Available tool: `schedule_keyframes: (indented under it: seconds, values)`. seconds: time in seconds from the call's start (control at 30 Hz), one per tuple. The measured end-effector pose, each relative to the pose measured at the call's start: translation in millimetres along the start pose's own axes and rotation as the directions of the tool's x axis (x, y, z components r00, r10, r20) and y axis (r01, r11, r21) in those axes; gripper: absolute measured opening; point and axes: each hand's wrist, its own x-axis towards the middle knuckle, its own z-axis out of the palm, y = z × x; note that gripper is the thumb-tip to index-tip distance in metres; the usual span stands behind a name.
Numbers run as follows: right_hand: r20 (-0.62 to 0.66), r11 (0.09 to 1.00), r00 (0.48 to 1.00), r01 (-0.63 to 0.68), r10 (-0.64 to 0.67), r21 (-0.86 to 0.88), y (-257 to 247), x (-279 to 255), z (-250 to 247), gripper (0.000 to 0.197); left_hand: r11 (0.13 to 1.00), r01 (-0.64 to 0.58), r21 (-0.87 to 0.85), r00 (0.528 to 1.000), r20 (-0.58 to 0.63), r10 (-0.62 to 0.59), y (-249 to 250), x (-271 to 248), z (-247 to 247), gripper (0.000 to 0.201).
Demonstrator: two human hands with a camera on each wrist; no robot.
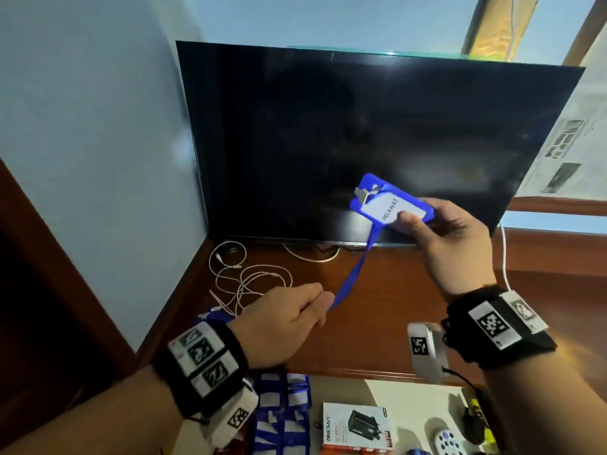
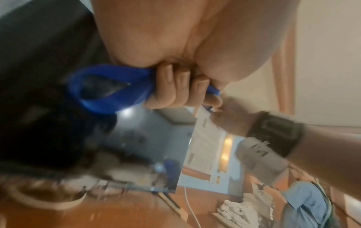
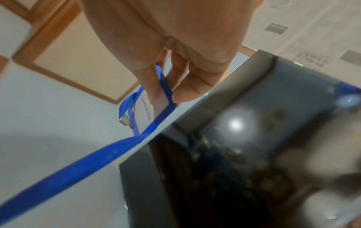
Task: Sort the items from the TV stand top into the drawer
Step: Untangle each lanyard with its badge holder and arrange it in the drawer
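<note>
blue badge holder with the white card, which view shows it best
The head view: the whole blue badge holder faces the camera, card text readable, pinched by the right hand. The right wrist view shows it edge-on behind fingers. The left wrist view shows only its lanyard in the left hand.

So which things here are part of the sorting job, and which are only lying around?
Part of the job:
- blue badge holder, held by right hand
- its blue lanyard, held by left hand
- white cables
- drawer

Lying about:
- TV
- newspaper
</note>
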Motion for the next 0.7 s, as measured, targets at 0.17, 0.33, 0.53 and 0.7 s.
schedule_keyframes:
  seconds: [0.17,0.33,0.53,0.7]
  values:
    - [0.262,0.951,0.957,-0.039,0.123,-0.306,48,-22,14,0.016,0.873,-0.304,0.381,0.930,-0.080,0.359,54,-14,-28,0.033]
    - [0.684,0.967,0.729,0.194,-0.027,-0.168,35,-76,41,0.016,0.833,-0.333,0.442,0.890,-0.143,0.432,67,19,-64,0.032]
    - [0.617,0.986,0.787,-0.091,-0.014,0.138,-21,-79,33,0.013,0.947,0.116,0.300,0.988,-0.135,-0.078,-8,72,-98,0.030]
    - [0.360,0.941,0.930,-0.188,0.079,0.281,-34,-57,27,0.018,0.983,0.181,-0.046,0.982,0.068,-0.177,-46,52,-53,0.024]
